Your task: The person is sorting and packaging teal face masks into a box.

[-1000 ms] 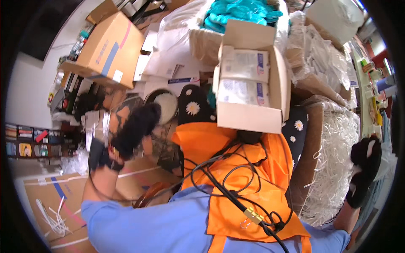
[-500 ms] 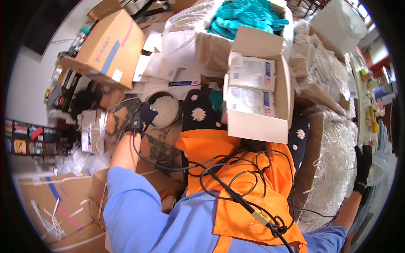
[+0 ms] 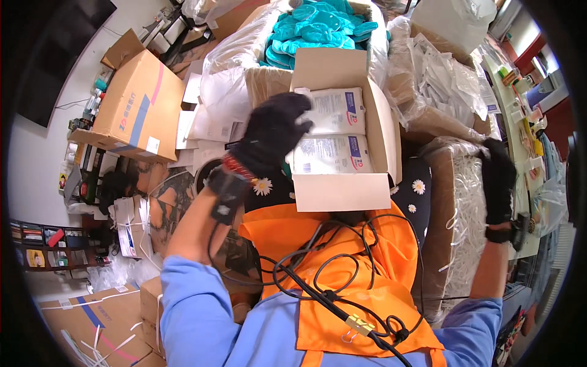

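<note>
My left hand [image 3: 272, 131], in a black glove, hovers over the left edge of an open white carton [image 3: 342, 192] standing on my lap. Its thumb and fingers are apart, and I see nothing between them. Two white packets [image 3: 327, 154] with blue and red printing lie side by side in the carton. At the right, my black-gloved right hand [image 3: 499, 177] is raised beside a tall box of white shredded strips [image 3: 468, 226]. Those fingers point away from me, seem spread, and show nothing held. My left forearm mostly hides the dark round bowl [image 3: 208, 171].
Teal fabric pieces [image 3: 321, 27] fill a plastic-lined box at the back. A box of clear bags [image 3: 446, 79] stands at the right. Brown cartons [image 3: 137, 107] are on the left. Black cables [image 3: 330, 293] loop over my orange apron [image 3: 278, 229].
My left hand has left the bowl of white bits and moved right, to the carton's edge. My right hand has moved up and inward. The whole view has shifted slightly.
</note>
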The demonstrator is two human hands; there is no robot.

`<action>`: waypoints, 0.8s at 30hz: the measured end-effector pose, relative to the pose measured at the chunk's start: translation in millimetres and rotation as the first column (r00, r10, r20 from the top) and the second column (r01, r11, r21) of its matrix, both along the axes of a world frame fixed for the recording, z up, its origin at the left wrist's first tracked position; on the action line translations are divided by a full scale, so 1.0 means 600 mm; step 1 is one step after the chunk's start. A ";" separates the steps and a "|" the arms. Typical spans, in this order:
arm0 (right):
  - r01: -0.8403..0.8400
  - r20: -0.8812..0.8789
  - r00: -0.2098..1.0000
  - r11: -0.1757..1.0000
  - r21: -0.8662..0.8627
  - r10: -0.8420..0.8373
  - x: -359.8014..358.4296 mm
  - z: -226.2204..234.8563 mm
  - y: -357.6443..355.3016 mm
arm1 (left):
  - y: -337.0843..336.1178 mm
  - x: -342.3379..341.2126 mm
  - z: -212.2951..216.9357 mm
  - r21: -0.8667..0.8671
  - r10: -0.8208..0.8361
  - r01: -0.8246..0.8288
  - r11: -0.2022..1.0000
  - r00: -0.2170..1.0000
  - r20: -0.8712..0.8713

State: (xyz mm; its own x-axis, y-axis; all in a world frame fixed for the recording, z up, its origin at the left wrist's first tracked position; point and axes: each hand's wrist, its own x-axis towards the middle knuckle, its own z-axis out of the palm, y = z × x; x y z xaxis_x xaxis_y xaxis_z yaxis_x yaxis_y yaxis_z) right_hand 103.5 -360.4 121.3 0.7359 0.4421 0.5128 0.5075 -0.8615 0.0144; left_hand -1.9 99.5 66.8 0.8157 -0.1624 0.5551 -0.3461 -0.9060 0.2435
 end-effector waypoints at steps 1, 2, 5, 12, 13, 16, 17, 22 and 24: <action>-0.023 -0.098 0.995 0.997 0.079 0.030 -0.013 -0.013 0.055 | -0.020 0.029 -0.017 0.036 -0.048 0.048 0.998 0.999 -0.003; -0.096 -0.109 0.989 0.995 0.005 0.096 -0.022 -0.027 0.106 | -0.043 0.054 -0.021 0.198 0.032 0.002 0.980 0.986 -0.164; -0.454 -0.088 0.880 0.881 0.133 0.467 -0.053 -0.047 0.268 | -0.050 0.113 -0.120 0.708 0.346 -0.133 0.694 0.924 -0.165; -0.347 -0.235 0.889 0.913 0.216 0.394 -0.038 -0.182 0.431 | -0.037 0.137 -0.150 0.412 0.319 -0.177 0.894 0.897 -0.306; -0.329 -0.227 0.899 0.919 0.217 0.375 -0.033 -0.182 0.430 | -0.038 0.128 -0.139 0.326 0.282 -0.166 0.931 0.894 -0.349; -0.341 -0.163 0.908 0.907 0.246 0.385 -0.023 -0.184 0.420 | -0.039 0.098 -0.094 0.240 0.184 -0.100 0.966 0.915 -0.360; -0.360 -0.134 0.906 0.897 0.257 0.402 -0.021 -0.186 0.419 | -0.035 0.088 -0.088 0.215 0.152 -0.073 0.974 0.914 -0.376; -0.338 -0.219 0.892 0.906 0.256 0.394 -0.029 -0.143 0.411 | -0.048 0.026 0.007 -0.342 0.041 -0.237 0.910 0.869 -0.493; -0.320 -0.257 0.874 0.886 0.336 0.413 -0.036 -0.118 0.404 | -0.029 0.019 -0.004 -0.636 -0.156 -0.201 0.745 0.875 -0.458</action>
